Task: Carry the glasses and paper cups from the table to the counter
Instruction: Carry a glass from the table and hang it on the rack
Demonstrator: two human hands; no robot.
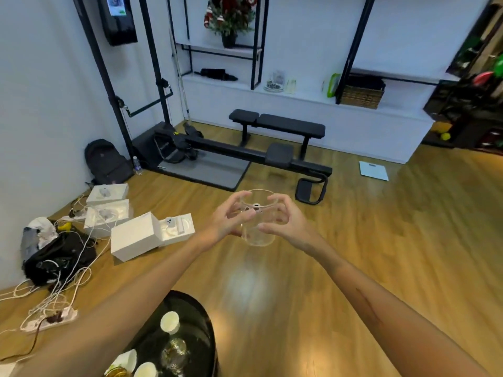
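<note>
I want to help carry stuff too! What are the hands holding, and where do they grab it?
A clear glass. The left hand and the right hand hold it by its sides, their fingers curled round near the rim.

Head cam, wide-angle: looks fwd and down over floor (pixel 381 254), hands close ahead.

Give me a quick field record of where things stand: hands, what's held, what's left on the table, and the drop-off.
left hand: fingers curled round the glass from its left
right hand: fingers curled round the glass from its right
glass: clear, upright, held out in front over the wood floor
table: black, round, bottom edge of view
left on table: paper cups, at least three; one more glass
counter: white ledge along the far wall, behind the black bench
progress: glass off the table, not yet at the counter
</note>
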